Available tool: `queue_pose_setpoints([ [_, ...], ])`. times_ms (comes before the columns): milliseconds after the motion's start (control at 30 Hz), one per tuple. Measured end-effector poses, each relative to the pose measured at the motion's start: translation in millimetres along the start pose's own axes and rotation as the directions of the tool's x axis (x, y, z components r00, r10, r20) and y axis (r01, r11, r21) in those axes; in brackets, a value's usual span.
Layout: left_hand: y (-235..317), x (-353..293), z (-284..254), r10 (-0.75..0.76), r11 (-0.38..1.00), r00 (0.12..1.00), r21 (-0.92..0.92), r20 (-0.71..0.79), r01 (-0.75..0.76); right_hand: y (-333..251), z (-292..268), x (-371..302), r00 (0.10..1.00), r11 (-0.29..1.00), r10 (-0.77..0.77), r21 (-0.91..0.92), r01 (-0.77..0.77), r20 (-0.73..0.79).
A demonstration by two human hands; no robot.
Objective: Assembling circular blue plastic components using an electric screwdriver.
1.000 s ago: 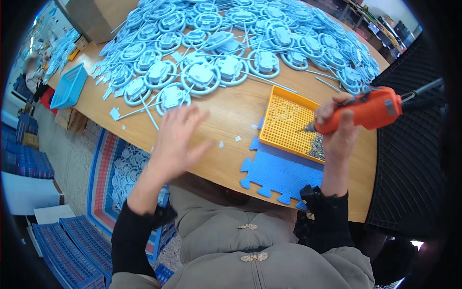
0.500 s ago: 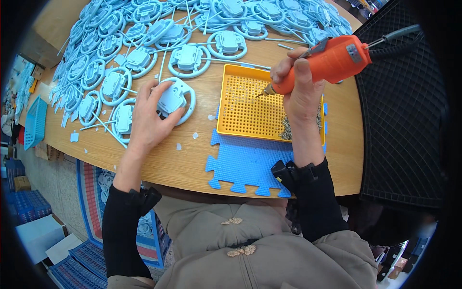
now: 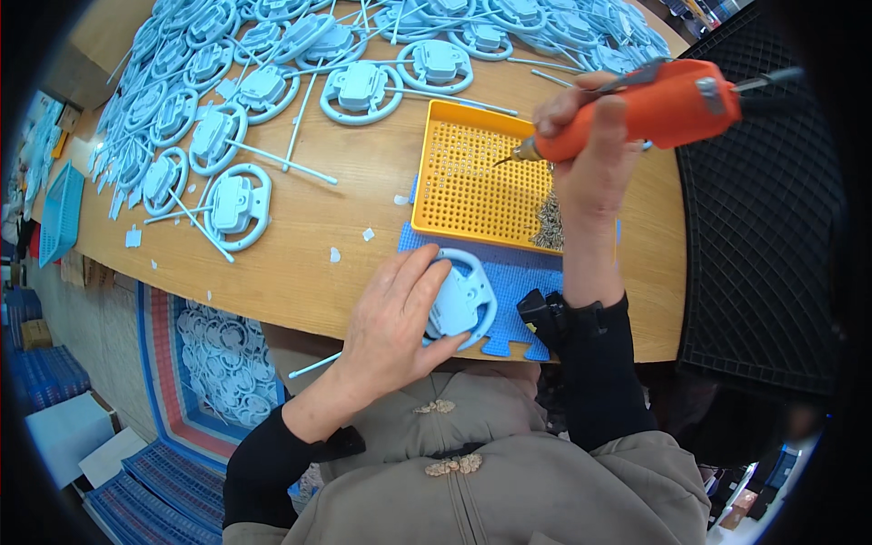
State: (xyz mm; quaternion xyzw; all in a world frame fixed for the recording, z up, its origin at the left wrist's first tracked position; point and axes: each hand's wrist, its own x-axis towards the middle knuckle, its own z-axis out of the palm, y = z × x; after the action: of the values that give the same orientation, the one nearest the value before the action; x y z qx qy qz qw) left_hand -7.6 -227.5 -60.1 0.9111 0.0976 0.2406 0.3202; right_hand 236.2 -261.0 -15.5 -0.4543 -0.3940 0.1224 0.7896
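Note:
My left hand (image 3: pixel 389 313) grips a light blue toy steering wheel (image 3: pixel 457 304) by its left side, over the blue foam mat (image 3: pixel 509 262) near the table's front edge. A thin blue rod (image 3: pixel 315 365) sticks out below my wrist. My right hand (image 3: pixel 595 150) is wrapped round an orange electric screwdriver (image 3: pixel 668 104), held tilted with its bit pointing left and down. The bit's tip hangs over a yellow perforated tray (image 3: pixel 472 204); whether a screw sits on it I cannot tell. Small screws (image 3: pixel 549 225) are heaped in the tray's near right corner, partly hidden by my forearm.
Several more blue steering wheels (image 3: pixel 359 88) with rods cover the table's far and left parts. Scraps of pale blue plastic (image 3: pixel 368 234) lie on the wood. A black quilted surface (image 3: pixel 763 227) borders the table on the right. More blue parts (image 3: pixel 227 363) fill a container below left.
My left hand has brought the steering wheel right and nearer, from the bare wood to the foam mat. My right hand, still holding the screwdriver, has shifted slightly right.

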Motion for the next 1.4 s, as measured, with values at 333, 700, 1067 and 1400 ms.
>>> queue_pose_setpoints([
  [333,1,8,4,-0.05,0.988,0.999,0.147,-0.016,0.052,-61,27,-62,0.967,0.974,0.035,0.209,-0.09,0.254],
  [700,5,4,7,-0.079,0.982,0.997,0.173,0.002,0.077,-65,35,-84,0.959,0.99,0.129,-0.095,-0.108,0.252],
  [1067,3,6,-1,-0.088,0.98,0.996,0.178,0.016,0.083,-54,40,-76,0.941,0.987,0.16,-0.069,-0.146,0.297],
  [1400,-7,-85,-127,-0.446,0.781,0.89,0.443,-0.098,0.44,-14,3,-6,0.996,1.0,0.015,0.02,-0.017,0.086],
])
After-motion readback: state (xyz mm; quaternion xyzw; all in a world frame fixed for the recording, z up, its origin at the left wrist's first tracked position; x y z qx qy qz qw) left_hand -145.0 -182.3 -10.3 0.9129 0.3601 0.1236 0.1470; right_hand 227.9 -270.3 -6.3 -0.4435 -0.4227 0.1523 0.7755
